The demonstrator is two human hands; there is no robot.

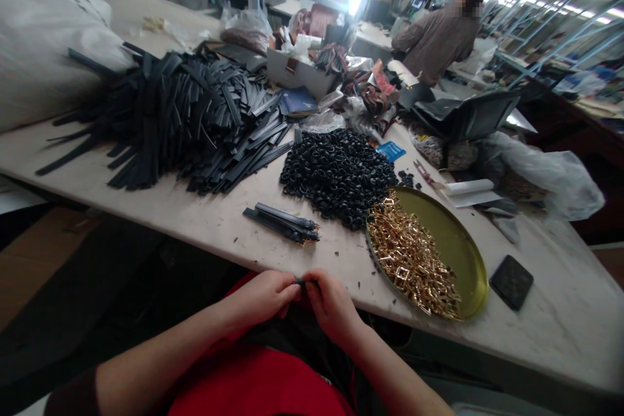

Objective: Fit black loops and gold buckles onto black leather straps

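Just off the table's front edge, my left hand [273, 291] and my right hand [331, 304] are close together with fingers pinched. A short bit of a black strap [301, 283] shows between the fingertips; the rest of it is hidden by the hands. On the table beyond them lies a small bundle of black straps [280, 222] with gold buckles at the right ends. Behind that is a heap of small black loops [336, 172]. A round gold-coloured tray [465, 257] to the right holds many gold buckles [414, 260].
A big pile of black strips [180, 117] covers the table's left side. At the right are a dark flat square object [511, 281] and a pair of red-handled snips [424, 172]. A box [299, 75] and scraps stand behind. Another person [439, 39] is in the background.
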